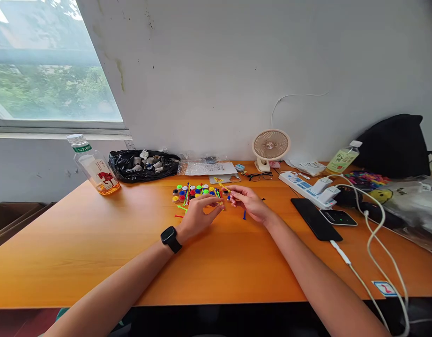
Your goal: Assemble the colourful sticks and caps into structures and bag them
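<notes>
My right hand (250, 204) is closed in a pinch on a thin yellow plastic arrow (223, 186), whose tip points up and to the left. My left hand (202, 211), below a black watch, curls thumb and fingers toward each other; a small pale yellowish piece (221, 203) shows by its fingertips, too small to name. Behind and beside the left hand lie several small round pots with coloured lids (182, 188), mixed with coloured plastic sticks. A green arrow (182, 208) and a red stick (178, 216) lie left of that hand. Below the right fingers rests a blue stick (244, 215).
On the left stand a large tilted-looking bottle (98, 171) and a black bag of scraps (145, 175). A small fan (271, 145), glasses (260, 176) and papers are at the back. To the right are a power strip (307, 189), a phone (315, 219) and loose white cables (374, 229).
</notes>
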The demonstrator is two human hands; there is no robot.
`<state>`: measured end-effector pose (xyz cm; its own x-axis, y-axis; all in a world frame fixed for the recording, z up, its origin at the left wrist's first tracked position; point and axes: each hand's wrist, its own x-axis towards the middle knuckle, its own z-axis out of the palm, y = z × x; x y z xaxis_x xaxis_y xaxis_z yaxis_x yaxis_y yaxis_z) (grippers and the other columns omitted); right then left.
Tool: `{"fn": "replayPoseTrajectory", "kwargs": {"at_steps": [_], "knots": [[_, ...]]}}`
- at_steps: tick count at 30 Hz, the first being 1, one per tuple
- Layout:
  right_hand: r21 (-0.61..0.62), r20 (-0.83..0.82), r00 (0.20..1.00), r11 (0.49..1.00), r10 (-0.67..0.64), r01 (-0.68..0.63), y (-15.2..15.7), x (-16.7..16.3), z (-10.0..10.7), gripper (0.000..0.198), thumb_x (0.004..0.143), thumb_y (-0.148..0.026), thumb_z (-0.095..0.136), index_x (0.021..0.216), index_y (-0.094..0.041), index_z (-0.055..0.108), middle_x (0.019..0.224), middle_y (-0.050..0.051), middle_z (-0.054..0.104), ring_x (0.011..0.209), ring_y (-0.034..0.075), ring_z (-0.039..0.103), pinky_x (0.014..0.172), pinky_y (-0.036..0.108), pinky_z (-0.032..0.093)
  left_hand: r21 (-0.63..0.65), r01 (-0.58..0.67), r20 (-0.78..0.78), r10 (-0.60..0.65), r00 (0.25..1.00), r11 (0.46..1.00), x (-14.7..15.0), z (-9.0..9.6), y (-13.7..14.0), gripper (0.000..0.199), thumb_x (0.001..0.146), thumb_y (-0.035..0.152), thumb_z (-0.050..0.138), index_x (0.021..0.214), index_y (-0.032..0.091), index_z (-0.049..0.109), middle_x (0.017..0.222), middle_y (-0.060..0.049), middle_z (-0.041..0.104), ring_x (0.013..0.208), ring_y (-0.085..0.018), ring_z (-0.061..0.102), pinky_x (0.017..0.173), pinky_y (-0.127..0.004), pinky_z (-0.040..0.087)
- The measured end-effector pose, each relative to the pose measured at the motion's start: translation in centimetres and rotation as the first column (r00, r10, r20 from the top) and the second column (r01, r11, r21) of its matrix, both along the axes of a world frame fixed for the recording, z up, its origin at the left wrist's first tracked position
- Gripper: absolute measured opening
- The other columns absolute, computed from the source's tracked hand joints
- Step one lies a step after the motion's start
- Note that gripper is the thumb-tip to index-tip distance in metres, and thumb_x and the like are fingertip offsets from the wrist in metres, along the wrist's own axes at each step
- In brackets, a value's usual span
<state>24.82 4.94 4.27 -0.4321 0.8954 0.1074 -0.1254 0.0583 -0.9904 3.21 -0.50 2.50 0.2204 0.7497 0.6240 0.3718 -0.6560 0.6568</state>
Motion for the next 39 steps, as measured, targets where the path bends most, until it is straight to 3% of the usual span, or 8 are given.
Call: {"fn": "replayPoseTrajectory", "kwargs": {"at_steps": [5,9,12,15,18,21,26,39], "knots": [[0.065,-0.057,0.998,0.997,0.033,-0.030,-0.2,0.0,0.2,0.041,0.082,-0.038,0.084,0.119,-0.024,0.074,0.094,0.003,0.075,0.083,0.015,0.066,0.080,0.029,0.054,-0.181,0.043,0.278,0.009,0.961,0.982,0.0,-1.1,1.3,0.039,0.088,0.035,0.080,0.124,0.019,0.073,0.108,-0.009,0.076,0.094,-0.020,0.073,0.086,-0.034,0.062],[0.076,-0.043,0.999,0.997,0.005,-0.002,-0.7,-0.7,0.3,0.043,0.076,-0.038,0.090,0.113,-0.024,0.075,0.105,0.005,0.076,0.095,0.018,0.071,0.091,0.034,0.057,-0.322,0.130,0.464,0.037,0.885,0.938,-0.3,-1.6,2.3,0.041,0.077,0.042,0.089,0.103,0.013,0.077,0.106,-0.011,0.078,0.090,-0.021,0.076,0.087,-0.036,0.064],[0.111,-0.042,0.998,0.993,-0.041,0.045,-0.9,-1.4,0.2,0.037,0.072,-0.043,0.091,0.099,-0.022,0.077,0.117,0.007,0.073,0.098,0.019,0.071,0.092,0.036,0.058,-0.365,0.184,0.516,0.034,0.856,0.913,-0.5,-1.1,2.4,0.045,0.074,0.044,0.091,0.103,0.014,0.077,0.093,-0.009,0.080,0.085,-0.023,0.078,0.082,-0.037,0.066],[0.176,-0.028,0.998,0.983,-0.049,0.053,-0.9,-1.9,-0.1,0.033,0.076,-0.047,0.089,0.089,-0.020,0.075,0.112,0.007,0.072,0.095,0.019,0.071,0.090,0.036,0.059,-0.395,0.202,0.526,0.040,0.850,0.896,-0.7,-0.6,2.2,0.047,0.073,0.044,0.092,0.106,0.014,0.077,0.089,-0.008,0.080,0.081,-0.024,0.078,0.076,-0.037,0.067],[0.190,0.005,1.000,0.982,-0.002,0.001,-1.0,-2.0,-0.3,0.033,0.084,-0.050,0.082,0.095,-0.021,0.070,0.089,0.003,0.071,0.076,0.016,0.068,0.074,0.032,0.059,-0.412,0.205,0.531,0.051,0.846,0.888,-0.8,-0.3,2.0,0.049,0.070,0.041,0.094,0.106,0.013,0.077,0.094,-0.009,0.080,0.086,-0.024,0.079,0.082,-0.038,0.067],[0.241,0.061,0.998,0.970,-0.025,0.009,-1.1,-2.1,-0.4,0.034,0.086,-0.052,0.079,0.094,-0.022,0.069,0.084,0.002,0.068,0.067,0.014,0.063,0.063,0.028,0.054,-0.396,0.193,0.508,0.039,0.860,0.898,-0.8,-0.1,1.9,0.048,0.070,0.039,0.094,0.107,0.013,0.078,0.104,-0.011,0.080,0.092,-0.025,0.078,0.086,-0.039,0.067],[0.339,0.133,0.984,0.939,-0.118,0.066,-1.3,-2.2,-0.3,0.033,0.087,-0.054,0.076,0.094,-0.022,0.070,0.088,0.003,0.070,0.074,0.017,0.065,0.067,0.029,0.055,-0.386,0.244,0.500,-0.021,0.866,0.890,-0.7,-0.1,1.8,0.049,0.071,0.040,0.093,0.110,0.013,0.078,0.108,-0.013,0.079,0.096,-0.026,0.077,0.090,-0.042,0.067],[0.512,0.257,0.949,0.858,-0.185,0.029,-1.8,-2.1,-0.1,0.022,0.095,-0.045,0.070,0.096,-0.023,0.073,0.089,0.004,0.070,0.072,0.018,0.064,0.067,0.031,0.051,-0.143,0.094,0.266,-0.053,0.962,0.985,-1.3,-0.9,2.1,0.027,0.087,0.035,0.081,0.107,0.018,0.077,0.106,-0.009,0.079,0.095,-0.022,0.076,0.091,-0.037,0.064]]}}
